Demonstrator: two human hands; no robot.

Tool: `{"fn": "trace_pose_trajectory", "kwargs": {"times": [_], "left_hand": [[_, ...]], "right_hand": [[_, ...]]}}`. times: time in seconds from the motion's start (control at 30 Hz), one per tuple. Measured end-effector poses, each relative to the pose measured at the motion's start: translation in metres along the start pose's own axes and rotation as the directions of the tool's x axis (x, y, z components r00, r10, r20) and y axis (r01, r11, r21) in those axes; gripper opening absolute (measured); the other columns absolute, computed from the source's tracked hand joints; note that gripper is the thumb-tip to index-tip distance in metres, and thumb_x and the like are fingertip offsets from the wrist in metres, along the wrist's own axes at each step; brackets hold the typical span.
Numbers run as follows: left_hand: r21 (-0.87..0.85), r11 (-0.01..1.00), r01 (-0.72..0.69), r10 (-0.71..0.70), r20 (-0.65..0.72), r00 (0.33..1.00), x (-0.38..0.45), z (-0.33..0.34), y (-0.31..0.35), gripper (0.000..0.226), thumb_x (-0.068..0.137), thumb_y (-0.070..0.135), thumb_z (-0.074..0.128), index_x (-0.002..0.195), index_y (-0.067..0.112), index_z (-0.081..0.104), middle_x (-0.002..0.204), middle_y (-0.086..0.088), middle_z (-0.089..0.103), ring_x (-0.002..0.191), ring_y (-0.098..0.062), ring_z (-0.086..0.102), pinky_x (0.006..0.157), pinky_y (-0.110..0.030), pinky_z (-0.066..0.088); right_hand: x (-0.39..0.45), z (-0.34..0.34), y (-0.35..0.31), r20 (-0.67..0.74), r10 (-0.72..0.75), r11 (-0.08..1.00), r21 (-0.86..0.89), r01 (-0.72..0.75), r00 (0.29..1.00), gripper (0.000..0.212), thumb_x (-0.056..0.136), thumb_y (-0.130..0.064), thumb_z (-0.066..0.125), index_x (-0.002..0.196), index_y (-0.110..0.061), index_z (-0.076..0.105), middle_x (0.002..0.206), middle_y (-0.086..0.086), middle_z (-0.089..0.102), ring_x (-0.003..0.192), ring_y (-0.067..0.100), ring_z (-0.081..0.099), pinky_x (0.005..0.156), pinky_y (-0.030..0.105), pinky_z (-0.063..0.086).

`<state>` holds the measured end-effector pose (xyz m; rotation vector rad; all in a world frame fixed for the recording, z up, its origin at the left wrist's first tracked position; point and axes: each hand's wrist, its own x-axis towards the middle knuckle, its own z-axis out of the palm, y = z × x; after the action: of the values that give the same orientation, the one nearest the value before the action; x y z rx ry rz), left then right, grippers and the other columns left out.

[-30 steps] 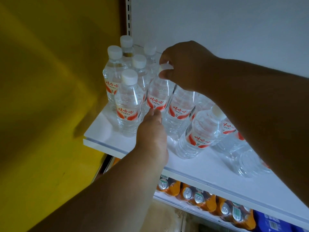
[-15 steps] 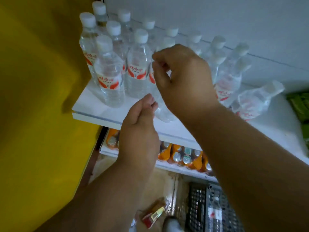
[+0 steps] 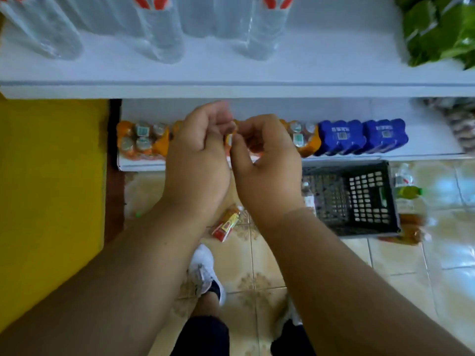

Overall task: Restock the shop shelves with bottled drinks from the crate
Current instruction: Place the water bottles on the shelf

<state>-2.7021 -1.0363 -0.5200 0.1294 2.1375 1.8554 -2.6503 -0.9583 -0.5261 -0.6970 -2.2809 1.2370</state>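
Clear water bottles [image 3: 159,29] with red-and-white labels stand in rows on the white upper shelf [image 3: 231,73]; only their lower halves show. The black plastic crate [image 3: 365,199] sits on the tiled floor below, to the right, with one capped bottle [image 3: 308,196] at its left side. My left hand [image 3: 198,150] and my right hand [image 3: 267,160] hang close together below the shelf edge, in front of the lower shelf. Both hold nothing, with the fingers loosely curled.
Orange drink packs [image 3: 141,140] and blue packs [image 3: 359,137] fill the lower shelf. Green packets [image 3: 437,29] lie at the upper shelf's right end. A red-and-yellow bottle [image 3: 226,224] lies on the floor, more bottles [image 3: 407,191] lie right of the crate, and a yellow wall [image 3: 51,188] stands left.
Both hands have let go of the water bottles and dropped below the upper shelf. My view has tilted down to the floor and the crate.
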Motion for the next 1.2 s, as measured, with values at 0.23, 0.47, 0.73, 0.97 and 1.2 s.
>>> {"fn": "trace_pose_trajectory", "kwargs": {"times": [0.23,0.47,0.73,0.97,1.2], "left_hand": [[0.104,0.993,0.062,-0.073,0.108,0.991,-0.082,0.110,-0.022,0.038,0.101,0.007,0.042,0.113,0.036,0.064,0.111,0.012,0.070,0.106,-0.003,0.067,0.090,-0.016,0.049],[0.149,0.977,0.152,-0.174,0.150,0.973,-0.156,0.221,-0.027,0.034,0.104,0.007,0.045,0.120,0.028,0.067,0.107,0.018,0.069,0.099,0.010,0.063,0.079,-0.003,0.045],[0.238,0.946,0.219,-0.264,0.178,0.948,-0.154,0.287,-0.080,0.036,0.106,0.012,0.042,0.112,0.041,0.063,0.106,0.022,0.068,0.100,0.007,0.064,0.093,-0.023,0.049],[0.235,0.868,0.438,-0.481,0.176,0.859,-0.111,0.328,-0.199,0.035,0.101,0.014,0.051,0.094,0.046,0.063,0.113,0.013,0.069,0.112,-0.015,0.066,0.106,-0.042,0.048],[0.422,0.743,0.519,-0.642,0.232,0.731,-0.081,0.366,-0.362,0.035,0.102,0.013,0.050,0.129,0.033,0.058,0.122,0.003,0.064,0.094,-0.012,0.060,0.086,-0.033,0.048]], "right_hand": [[-0.052,-0.111,0.077,0.035,0.190,0.982,0.014,-0.191,0.981,0.009,0.090,-0.017,0.062,0.098,-0.020,0.062,0.092,-0.003,0.065,0.086,0.014,0.061,0.075,0.036,0.052],[-0.077,-0.224,0.140,0.018,0.354,0.935,-0.009,-0.354,0.935,0.015,0.092,-0.021,0.066,0.089,-0.031,0.055,0.089,-0.009,0.063,0.083,0.007,0.059,0.069,0.023,0.047],[-0.070,-0.254,0.220,0.029,0.494,0.869,-0.029,-0.494,0.869,0.008,0.092,-0.023,0.068,0.096,-0.023,0.061,0.091,-0.005,0.066,0.084,0.013,0.063,0.077,0.042,0.055],[-0.056,-0.222,0.339,0.092,0.618,0.780,-0.198,-0.594,0.781,0.018,0.091,-0.031,0.069,0.105,-0.022,0.062,0.101,-0.002,0.065,0.086,0.013,0.061,0.084,0.040,0.054],[-0.057,-0.173,0.498,0.408,0.700,0.681,-0.627,-0.377,0.586,0.039,0.098,-0.027,0.059,0.137,-0.025,0.055,0.143,0.009,0.043,0.111,0.030,0.059,0.093,0.034,0.051]]}}
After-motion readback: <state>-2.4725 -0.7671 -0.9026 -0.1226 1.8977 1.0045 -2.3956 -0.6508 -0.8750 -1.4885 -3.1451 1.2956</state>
